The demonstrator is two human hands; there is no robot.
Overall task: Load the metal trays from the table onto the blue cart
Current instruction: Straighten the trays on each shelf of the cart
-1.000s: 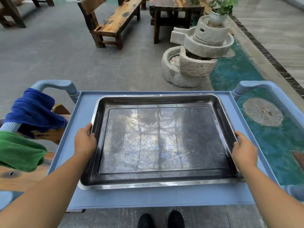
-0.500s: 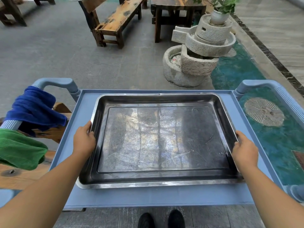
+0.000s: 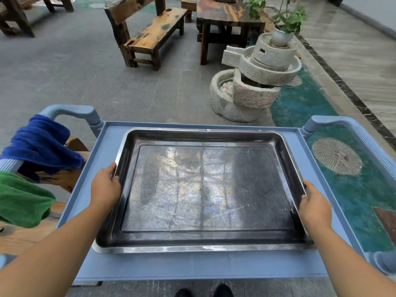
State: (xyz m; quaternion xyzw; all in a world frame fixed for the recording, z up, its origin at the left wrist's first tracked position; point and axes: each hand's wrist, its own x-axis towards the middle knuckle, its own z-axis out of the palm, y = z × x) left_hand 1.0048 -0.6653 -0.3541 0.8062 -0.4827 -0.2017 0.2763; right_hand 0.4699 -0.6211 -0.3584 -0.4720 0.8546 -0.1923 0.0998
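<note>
A large rectangular metal tray (image 3: 205, 189) lies flat on the top shelf of the blue cart (image 3: 192, 267), filling most of it. My left hand (image 3: 105, 187) grips the tray's left rim, thumb over the edge. My right hand (image 3: 315, 206) grips the right rim the same way. The tray's scratched bottom is bare and reflects light. No other tray is in view.
A blue towel (image 3: 40, 144) and a green towel (image 3: 21, 202) hang on the cart's left handle. The right handle (image 3: 334, 122) is bare. A stone fountain (image 3: 255, 82) with a potted plant, a wooden bench (image 3: 150, 35) and a dark table (image 3: 227, 16) stand beyond the cart.
The tray has settled slightly further onto the cart shelf, and both hands stay on its side rims. The view has shifted a little.
</note>
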